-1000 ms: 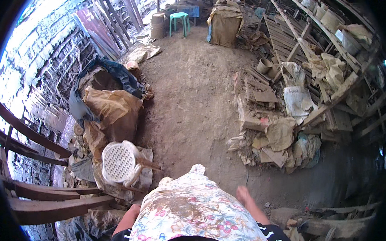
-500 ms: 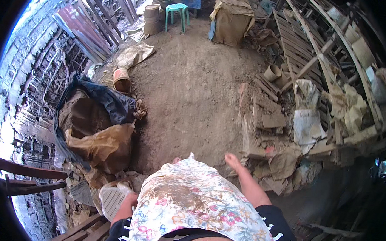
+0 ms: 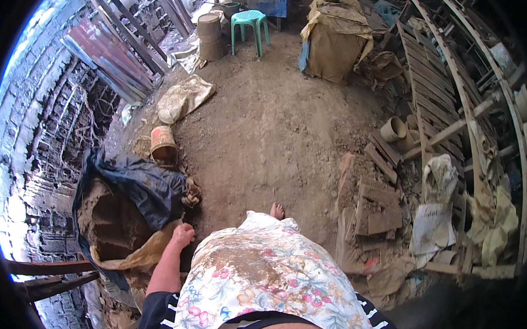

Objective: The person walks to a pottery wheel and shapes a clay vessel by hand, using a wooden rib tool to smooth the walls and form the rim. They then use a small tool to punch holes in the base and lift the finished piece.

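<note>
The mound of brown clay [image 3: 111, 216] sits near on my left, with a dark plastic sheet [image 3: 142, 185] over its far side and a tan sheet [image 3: 136, 260] along its near edge. My left hand [image 3: 181, 236] is just beside it, fingers loosely curled; I cannot tell whether they grip anything. My right hand is out of sight, its state unknown. Beyond the mound lies a tipped bucket [image 3: 163, 143], and farther off stands a green plastic stool [image 3: 250, 24]

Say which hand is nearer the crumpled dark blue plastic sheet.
Left. The left hand is just lower right of the sheet; the right hand is out of view, its striped black sleeve farther right.
</note>
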`<action>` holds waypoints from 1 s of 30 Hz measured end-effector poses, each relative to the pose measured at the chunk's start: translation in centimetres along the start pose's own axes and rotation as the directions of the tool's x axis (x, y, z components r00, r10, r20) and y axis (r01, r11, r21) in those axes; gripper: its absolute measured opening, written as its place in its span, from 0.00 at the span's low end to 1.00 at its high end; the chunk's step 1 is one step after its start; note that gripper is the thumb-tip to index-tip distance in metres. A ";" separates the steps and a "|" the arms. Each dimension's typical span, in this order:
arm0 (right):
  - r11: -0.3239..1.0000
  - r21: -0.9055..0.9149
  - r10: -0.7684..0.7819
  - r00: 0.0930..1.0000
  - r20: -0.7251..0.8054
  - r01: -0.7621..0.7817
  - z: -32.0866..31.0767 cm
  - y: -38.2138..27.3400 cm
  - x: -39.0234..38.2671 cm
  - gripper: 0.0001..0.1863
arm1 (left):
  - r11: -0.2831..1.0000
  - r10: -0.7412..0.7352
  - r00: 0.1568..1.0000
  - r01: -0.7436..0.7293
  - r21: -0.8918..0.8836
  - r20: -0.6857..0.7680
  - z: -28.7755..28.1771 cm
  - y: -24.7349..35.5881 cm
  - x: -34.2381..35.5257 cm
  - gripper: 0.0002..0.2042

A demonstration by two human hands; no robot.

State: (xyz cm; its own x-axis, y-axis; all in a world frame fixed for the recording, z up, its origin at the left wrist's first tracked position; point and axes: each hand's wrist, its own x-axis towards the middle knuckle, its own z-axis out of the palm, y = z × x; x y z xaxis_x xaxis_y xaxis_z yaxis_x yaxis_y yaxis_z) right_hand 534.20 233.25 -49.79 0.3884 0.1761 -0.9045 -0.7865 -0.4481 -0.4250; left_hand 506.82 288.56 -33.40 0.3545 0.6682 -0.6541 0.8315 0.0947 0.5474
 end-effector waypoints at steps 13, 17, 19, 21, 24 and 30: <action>0.760 -0.378 -0.515 0.845 0.148 0.529 14.3 -55.0 11.4 0.19 | 0.822 -0.567 0.819 0.554 0.130 0.094 -0.4 4.5 11.8 0.10; 0.719 -0.428 -0.513 0.833 0.206 0.548 17.3 -60.9 14.9 0.21 | 0.898 -0.369 0.925 0.328 0.294 0.094 -1.3 9.2 21.1 0.11; 0.784 -0.488 -0.359 0.922 0.147 0.383 17.0 -62.5 15.8 0.20 | 0.890 -0.338 0.933 0.276 0.364 0.120 -2.6 13.8 26.7 0.11; 0.814 -0.544 -0.194 0.978 0.078 0.205 15.9 -63.8 15.6 0.19 | 0.880 -0.275 0.952 0.193 0.435 0.133 -4.3 19.1 32.4 0.11; 0.894 -0.445 -0.092 0.992 -0.089 0.043 14.0 -66.2 14.9 0.19 | 0.867 -0.099 0.988 0.027 0.497 0.120 -8.0 28.0 40.8 0.11; 0.994 -0.107 -0.054 0.985 -0.164 0.037 12.2 -69.3 20.9 0.19 | 0.976 0.050 0.993 -0.026 -0.215 0.106 -11.4 46.2 55.2 0.15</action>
State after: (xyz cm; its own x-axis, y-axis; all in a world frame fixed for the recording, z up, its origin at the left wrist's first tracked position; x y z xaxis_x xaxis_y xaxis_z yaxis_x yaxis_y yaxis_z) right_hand 590.97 278.72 -39.66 0.5037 0.0543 -0.8622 -0.7156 -0.5328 -0.4517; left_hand 559.91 338.21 -38.24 0.4386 0.5902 -0.6777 0.7108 0.2336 0.6634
